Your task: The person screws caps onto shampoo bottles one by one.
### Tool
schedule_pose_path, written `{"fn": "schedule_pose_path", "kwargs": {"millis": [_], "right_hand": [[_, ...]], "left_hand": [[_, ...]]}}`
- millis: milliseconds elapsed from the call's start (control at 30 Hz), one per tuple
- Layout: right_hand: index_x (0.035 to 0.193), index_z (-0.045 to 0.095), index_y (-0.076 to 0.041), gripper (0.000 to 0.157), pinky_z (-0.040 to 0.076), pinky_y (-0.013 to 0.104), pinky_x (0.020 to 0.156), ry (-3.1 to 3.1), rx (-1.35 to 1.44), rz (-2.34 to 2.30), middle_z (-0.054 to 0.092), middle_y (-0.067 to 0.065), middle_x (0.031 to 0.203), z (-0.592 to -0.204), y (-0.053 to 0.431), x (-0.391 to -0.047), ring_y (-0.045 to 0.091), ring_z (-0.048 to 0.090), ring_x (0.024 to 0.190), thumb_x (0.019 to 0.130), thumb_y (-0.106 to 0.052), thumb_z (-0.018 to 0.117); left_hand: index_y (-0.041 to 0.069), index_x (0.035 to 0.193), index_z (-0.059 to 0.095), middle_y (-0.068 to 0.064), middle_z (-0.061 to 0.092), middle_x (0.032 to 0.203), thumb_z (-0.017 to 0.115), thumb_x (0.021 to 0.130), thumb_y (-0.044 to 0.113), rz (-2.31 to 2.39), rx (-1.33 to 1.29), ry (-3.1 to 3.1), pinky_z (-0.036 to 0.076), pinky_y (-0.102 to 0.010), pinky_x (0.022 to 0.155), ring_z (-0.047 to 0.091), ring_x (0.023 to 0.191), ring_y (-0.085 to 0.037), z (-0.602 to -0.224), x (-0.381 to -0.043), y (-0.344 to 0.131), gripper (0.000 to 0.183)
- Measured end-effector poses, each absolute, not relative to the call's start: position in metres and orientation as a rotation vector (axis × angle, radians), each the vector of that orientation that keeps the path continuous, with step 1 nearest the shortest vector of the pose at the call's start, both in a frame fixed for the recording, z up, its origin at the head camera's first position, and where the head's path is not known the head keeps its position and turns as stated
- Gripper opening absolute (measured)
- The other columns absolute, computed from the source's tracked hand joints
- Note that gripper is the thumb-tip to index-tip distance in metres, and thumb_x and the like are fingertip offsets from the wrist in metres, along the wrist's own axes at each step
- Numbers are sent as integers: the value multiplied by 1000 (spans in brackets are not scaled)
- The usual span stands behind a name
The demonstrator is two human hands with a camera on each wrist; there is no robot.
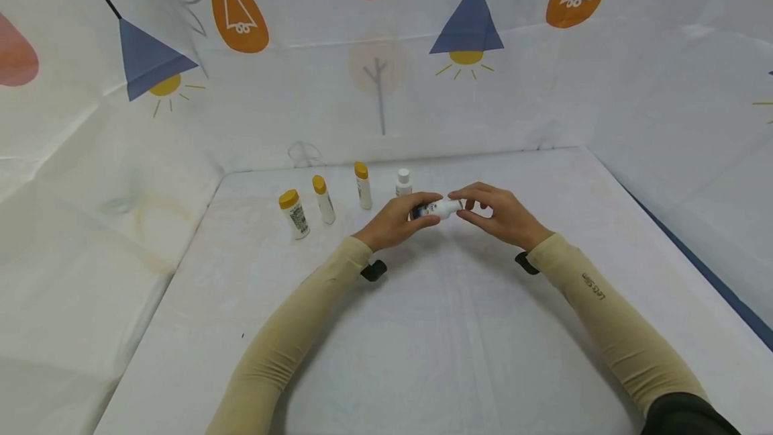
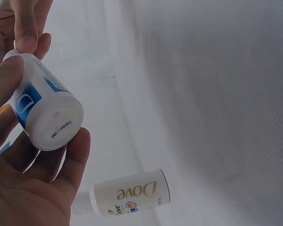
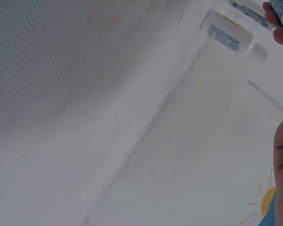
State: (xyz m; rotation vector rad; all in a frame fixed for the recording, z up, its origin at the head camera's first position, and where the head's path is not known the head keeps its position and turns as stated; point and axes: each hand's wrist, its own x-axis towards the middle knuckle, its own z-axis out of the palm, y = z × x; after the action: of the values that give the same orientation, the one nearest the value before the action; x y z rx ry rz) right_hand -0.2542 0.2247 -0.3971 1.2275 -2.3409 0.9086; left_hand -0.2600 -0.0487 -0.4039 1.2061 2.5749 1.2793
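Note:
A small white bottle with a blue label lies tilted between the two hands, above the white table. My left hand grips its body, thumb on one side and fingers curled round the other. The left wrist view shows the bottle's round base, with printed digits, facing the camera. My right hand pinches the bottle's top end between thumb and fingertips; those fingers partly hide the top. Just behind the left hand stands a white Dove bottle with a white cap, its lower part covered by that hand.
Three white containers with yellow caps stand left of the hands: a wide one, a slimmer one and one farther back. White sheeting printed with lamps and bulbs walls the table's back and sides.

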Motion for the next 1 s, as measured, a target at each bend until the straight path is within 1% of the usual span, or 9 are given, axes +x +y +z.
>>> {"fn": "schedule_pose_path", "kwargs": {"millis": [133, 233, 367, 467, 500, 633, 767, 900, 1000], "right_hand": [[129, 69, -9, 48, 49, 33, 71, -2326, 1239, 895, 68, -3, 111, -400, 224, -255, 7, 57, 86, 83, 0, 82], [128, 69, -9, 48, 48, 35, 69, -2331, 1239, 908, 68, -4, 104, -402, 223, -254, 7, 57, 85, 82, 2, 82], [121, 68, -12, 31, 48, 35, 70, -2408, 1191, 933, 65, -8, 98, -404, 221, -254, 8, 56, 84, 91, -7, 76], [113, 66, -16, 13, 46, 34, 69, -2503, 1116, 935, 62, -8, 92, -404, 218, -252, 10, 54, 80, 101, -20, 67], [111, 65, -17, 11, 45, 34, 69, -2536, 1091, 935, 62, -6, 90, -405, 217, -252, 11, 54, 79, 103, -24, 63], [102, 60, -16, 21, 41, 35, 66, -2640, 1005, 923, 60, -1, 84, -405, 214, -249, 14, 51, 73, 109, -34, 50], [97, 57, -15, 28, 37, 35, 63, -2687, 959, 897, 50, -2, 78, -405, 212, -247, 16, 46, 69, 110, -37, 45], [98, 58, -13, 33, 36, 34, 62, -2697, 944, 883, 47, -2, 75, -404, 211, -247, 16, 43, 66, 111, -38, 42], [102, 58, -13, 31, 38, 34, 63, -2696, 938, 903, 51, -1, 77, -404, 211, -246, 16, 46, 68, 110, -39, 43]], "left_hand": [[10, 146, 54, -1, 62, 135, 66, 100, 32, 1285, 1202, 2566, 48, -27, 93, 60, 110, -9, -406, -260, -50, 51], [9, 145, 55, -2, 62, 135, 66, 100, 31, 1288, 1203, 2564, 48, -28, 93, 59, 110, -9, -407, -259, -51, 51], [9, 144, 55, -1, 63, 133, 66, 100, 30, 1301, 1204, 2561, 48, -27, 90, 59, 105, -9, -408, -258, -50, 51], [9, 144, 56, -1, 63, 133, 67, 99, 30, 1315, 1211, 2553, 48, -27, 89, 58, 103, -10, -408, -258, -49, 51], [9, 144, 56, -1, 63, 133, 67, 99, 30, 1318, 1212, 2552, 48, -27, 88, 59, 103, -10, -409, -257, -49, 51], [6, 144, 56, -8, 63, 135, 67, 99, 29, 1322, 1222, 2557, 48, -27, 90, 59, 104, -10, -410, -257, -46, 51], [7, 142, 57, -13, 64, 134, 69, 98, 29, 1317, 1242, 2589, 49, -27, 90, 61, 104, -12, -410, -256, -44, 51], [6, 140, 59, -12, 66, 131, 70, 97, 30, 1287, 1268, 2641, 50, -27, 87, 62, 101, -12, -409, -254, -42, 50], [6, 138, 60, -7, 67, 128, 71, 97, 31, 1244, 1269, 2697, 49, -24, 87, 61, 101, -9, -409, -254, -41, 49]]}}
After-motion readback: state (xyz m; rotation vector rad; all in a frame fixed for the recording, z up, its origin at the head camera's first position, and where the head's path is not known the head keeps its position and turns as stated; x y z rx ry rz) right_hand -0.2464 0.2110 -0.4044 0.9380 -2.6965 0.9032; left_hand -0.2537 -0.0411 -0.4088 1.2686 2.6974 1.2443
